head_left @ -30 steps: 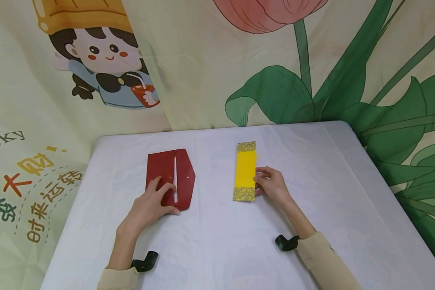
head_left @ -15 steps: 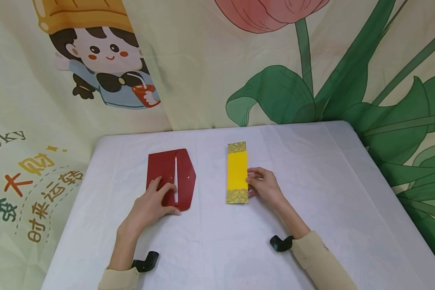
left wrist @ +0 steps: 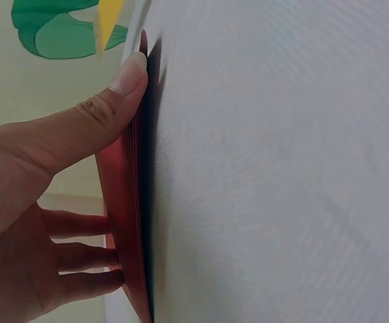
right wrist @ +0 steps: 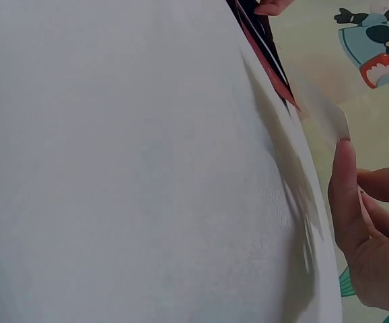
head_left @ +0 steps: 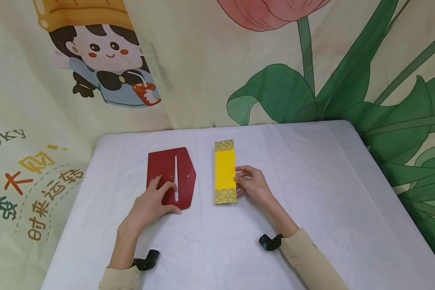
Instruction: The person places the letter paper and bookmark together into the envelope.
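A red paper envelope (head_left: 162,165) lies on the table with its flap to the right and its mouth gaping in a thin slit. My left hand (head_left: 147,206) holds it from the near side. The thumb (left wrist: 107,111) lies along the envelope's near edge, several fingers rest on its face, and the index fingertip is at the slit. To the right, my right hand (head_left: 254,185) pinches the right edge of a yellow card (head_left: 224,171) with patterned gold ends. The card is upright lengthwise in the head view, apart from the envelope; its pale back (right wrist: 332,118) faces the right wrist camera.
A white cloth covers the table (head_left: 217,249). Behind it hangs a printed curtain (head_left: 192,60) with a cartoon figure and a tulip. Dark wrist cameras (head_left: 146,260) sit on both wrists beside beige sleeves (head_left: 309,255).
My right hand has moved left, carrying the yellow card closer to the red envelope. The left hand and the envelope have stayed in place.
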### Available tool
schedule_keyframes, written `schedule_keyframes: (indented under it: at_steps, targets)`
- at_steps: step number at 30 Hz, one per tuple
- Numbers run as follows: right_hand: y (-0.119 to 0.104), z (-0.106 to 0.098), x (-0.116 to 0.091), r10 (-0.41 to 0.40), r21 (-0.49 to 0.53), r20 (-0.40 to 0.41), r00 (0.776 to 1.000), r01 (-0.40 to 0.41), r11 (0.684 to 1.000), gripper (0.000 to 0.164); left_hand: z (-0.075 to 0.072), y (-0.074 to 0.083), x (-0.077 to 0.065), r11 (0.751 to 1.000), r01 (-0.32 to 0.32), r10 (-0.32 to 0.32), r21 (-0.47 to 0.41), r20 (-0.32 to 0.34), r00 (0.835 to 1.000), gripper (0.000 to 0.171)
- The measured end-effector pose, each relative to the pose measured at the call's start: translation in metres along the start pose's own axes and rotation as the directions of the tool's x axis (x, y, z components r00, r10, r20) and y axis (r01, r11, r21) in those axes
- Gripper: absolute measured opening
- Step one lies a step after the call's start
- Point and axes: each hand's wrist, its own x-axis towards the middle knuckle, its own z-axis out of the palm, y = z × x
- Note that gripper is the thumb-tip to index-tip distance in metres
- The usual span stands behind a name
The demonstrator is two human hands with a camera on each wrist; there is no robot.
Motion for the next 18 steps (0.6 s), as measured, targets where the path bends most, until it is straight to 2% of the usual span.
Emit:
schedule_keyframes:
  at_steps: [18]
  targets:
    - [-0.008, 0.028, 0.009, -0.024, -0.008, 0.076, 0.997, 0.025, 1.000, 0.035, 0.001, 0.004, 0.003, 0.999, 0.034, -0.034, 0.023, 0.003, 0.999, 0.069]
